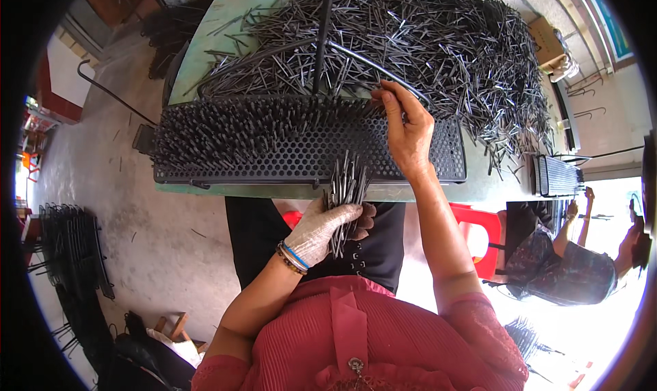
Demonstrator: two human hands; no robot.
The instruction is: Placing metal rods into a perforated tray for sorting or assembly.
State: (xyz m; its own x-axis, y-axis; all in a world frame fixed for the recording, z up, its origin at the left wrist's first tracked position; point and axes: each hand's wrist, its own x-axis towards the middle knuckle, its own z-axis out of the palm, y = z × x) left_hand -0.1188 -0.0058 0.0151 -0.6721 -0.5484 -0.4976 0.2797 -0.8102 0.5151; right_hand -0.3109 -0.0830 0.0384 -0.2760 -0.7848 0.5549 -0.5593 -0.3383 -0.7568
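Observation:
My left hand [328, 228], in a pale knit glove, grips a bundle of thin dark metal rods [345, 189] just below the table's near edge. A black perforated tray [417, 155] lies on the green table [198, 52]; its left and middle holes are filled with upright rods [239, 127]. My bare right hand [407, 127] reaches over the tray's right part, thumb and fingers pinched on one thin rod [378, 90] at the tray's far edge. Behind the tray lies a big loose heap of the same rods [438, 42].
A dark upright bar [323, 35] rises through the heap. A red plastic stool [479, 230] stands at my right. Another person [568, 261] sits at the far right beside a second filled tray [558, 175]. Stacked black wire racks [72, 244] stand on the concrete floor at left.

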